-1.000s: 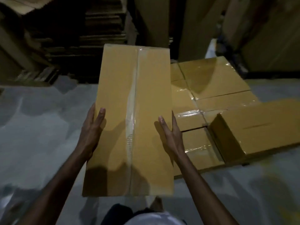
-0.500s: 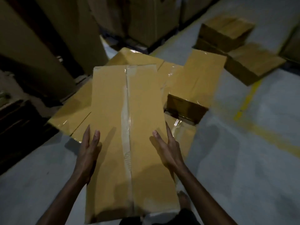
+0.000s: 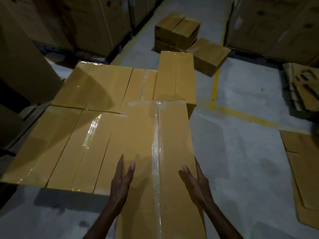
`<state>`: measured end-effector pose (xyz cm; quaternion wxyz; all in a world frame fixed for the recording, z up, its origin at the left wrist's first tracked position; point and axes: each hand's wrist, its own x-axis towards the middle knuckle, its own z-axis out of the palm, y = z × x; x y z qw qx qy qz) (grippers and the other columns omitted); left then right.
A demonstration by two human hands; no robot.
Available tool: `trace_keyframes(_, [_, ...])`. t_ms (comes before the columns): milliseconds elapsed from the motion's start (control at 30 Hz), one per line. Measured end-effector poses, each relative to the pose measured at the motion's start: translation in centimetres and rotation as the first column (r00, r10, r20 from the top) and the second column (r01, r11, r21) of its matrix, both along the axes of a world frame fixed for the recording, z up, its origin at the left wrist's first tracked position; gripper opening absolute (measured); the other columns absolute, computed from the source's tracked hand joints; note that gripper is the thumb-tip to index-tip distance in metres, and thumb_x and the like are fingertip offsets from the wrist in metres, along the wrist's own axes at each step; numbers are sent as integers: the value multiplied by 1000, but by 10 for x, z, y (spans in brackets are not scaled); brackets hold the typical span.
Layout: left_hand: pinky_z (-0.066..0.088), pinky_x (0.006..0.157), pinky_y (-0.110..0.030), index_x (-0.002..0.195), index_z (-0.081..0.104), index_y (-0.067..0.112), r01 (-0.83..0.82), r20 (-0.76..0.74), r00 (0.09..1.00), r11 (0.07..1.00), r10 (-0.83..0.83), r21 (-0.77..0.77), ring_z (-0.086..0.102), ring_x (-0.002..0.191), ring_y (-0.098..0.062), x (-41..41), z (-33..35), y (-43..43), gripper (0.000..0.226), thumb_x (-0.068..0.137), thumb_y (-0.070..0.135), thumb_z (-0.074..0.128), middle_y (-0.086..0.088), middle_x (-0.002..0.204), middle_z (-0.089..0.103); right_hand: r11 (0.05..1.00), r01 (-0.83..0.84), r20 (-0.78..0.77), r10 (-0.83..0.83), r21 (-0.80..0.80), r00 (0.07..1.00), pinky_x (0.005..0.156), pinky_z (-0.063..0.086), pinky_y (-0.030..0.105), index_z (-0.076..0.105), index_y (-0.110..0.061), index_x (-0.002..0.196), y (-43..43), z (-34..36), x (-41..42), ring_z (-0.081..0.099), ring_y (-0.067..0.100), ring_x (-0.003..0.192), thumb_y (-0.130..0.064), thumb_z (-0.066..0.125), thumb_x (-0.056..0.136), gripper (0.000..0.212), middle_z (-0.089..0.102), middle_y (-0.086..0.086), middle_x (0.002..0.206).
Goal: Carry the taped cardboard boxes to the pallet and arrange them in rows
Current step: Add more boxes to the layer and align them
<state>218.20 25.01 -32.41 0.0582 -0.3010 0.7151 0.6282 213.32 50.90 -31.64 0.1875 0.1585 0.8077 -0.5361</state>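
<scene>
I carry a long taped cardboard box (image 3: 165,152) lengthwise in front of me, clear tape running down its middle. My left hand (image 3: 121,180) presses its left side with straight fingers, and my right hand (image 3: 196,180) presses its right side the same way. The box's far end hangs over a low layer of taped boxes (image 3: 74,144) laid side by side, with a back row (image 3: 96,83) behind them. One more taped box (image 3: 176,78) lies on top at the back right. The pallet beneath is hidden.
Smaller brown boxes (image 3: 177,31) sit on the grey floor beyond the layer. A yellow floor line (image 3: 214,87) runs to the right. Flattened cardboard (image 3: 303,169) lies at the right edge. Tall cartons (image 3: 86,19) stand at the back left and back right.
The view has swung round, and the held box now sits over the right end of the laid boxes. Both hands keep the same hold on its sides.
</scene>
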Motion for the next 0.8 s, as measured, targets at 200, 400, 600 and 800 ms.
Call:
trace_keyframes(200, [33,122,-52,140,25,77,41,-10,999,999,-40,6,36,149,-13,-42,-48,9,75,73,93,55,28,159,29,995,93,27,-92,-22,995,120,34,49,20,-46,160,10,-47,-27,37,27,150,-102,44,63,114,34,-5,165])
trace_keyframes(400, [36,120,-53,149,24,67,66,6,998,998,-66,14,35,149,-16,-80,-91,19,94,67,96,58,17,167,26,987,156,33,-155,-36,987,119,32,48,24,-41,159,18,-87,-50,37,28,149,-89,50,74,101,36,-2,164])
trace_keyframes(600, [38,117,-56,157,23,55,90,-20,996,995,-89,47,36,147,-14,-100,-112,26,110,62,98,59,16,167,28,982,183,0,-183,-46,983,119,32,48,24,-39,161,23,-120,-60,37,28,149,-91,47,70,107,36,-2,165])
trace_keyframes(800, [40,113,-39,159,24,52,100,-38,994,994,-98,49,37,139,-6,-115,-124,32,107,65,93,58,17,163,32,979,187,-4,-188,-76,982,119,34,52,22,-40,162,30,-146,-68,37,28,149,-98,45,66,115,33,-3,166])
